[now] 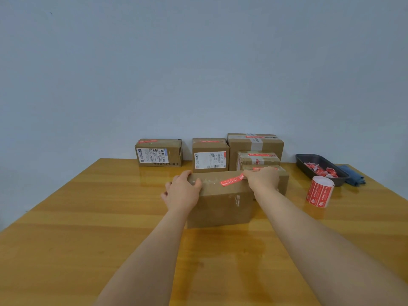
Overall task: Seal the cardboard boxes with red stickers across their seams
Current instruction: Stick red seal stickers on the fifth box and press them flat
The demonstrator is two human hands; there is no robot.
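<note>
A brown cardboard box (220,202) stands on the table, a red sticker (231,180) lying across its taped top.

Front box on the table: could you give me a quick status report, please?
Left hand grips front box at its left top edge. Right hand pinches red sticker, partly laid on top. Nothing in the way.

The right hand (262,178) covers the red sticker's (231,180) end at 3 o'clock, so its grip there cannot be made out. Print on the shipping labels (209,160) is too small to read. Both forearms and the worktop (88,217) run off the frame's edges.
</note>
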